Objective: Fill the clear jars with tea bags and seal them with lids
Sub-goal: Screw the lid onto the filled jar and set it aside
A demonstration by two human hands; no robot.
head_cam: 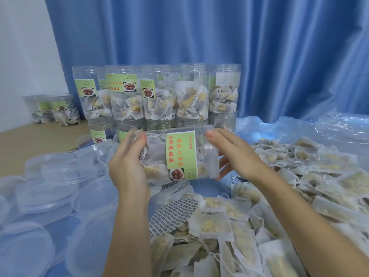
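A clear jar (179, 154) with a green label lies on its side in the air, its bottom to the left and its mouth to the right, with tea bags inside. My left hand (127, 164) grips the jar's bottom end. My right hand (235, 154) holds a clear lid (211, 156) against the jar's mouth, thumb on top, fingers behind. A big heap of loose tea bags (259, 216) spreads under and right of my hands. Round printed seal liners (171, 214) lie by the heap.
Two tiers of labelled jars (155, 96) stand at the back before a blue curtain; the top ones hold tea bags and have no lids. Two more jars (54, 108) sit far left. Many clear lids (52, 188) lie scattered on the left.
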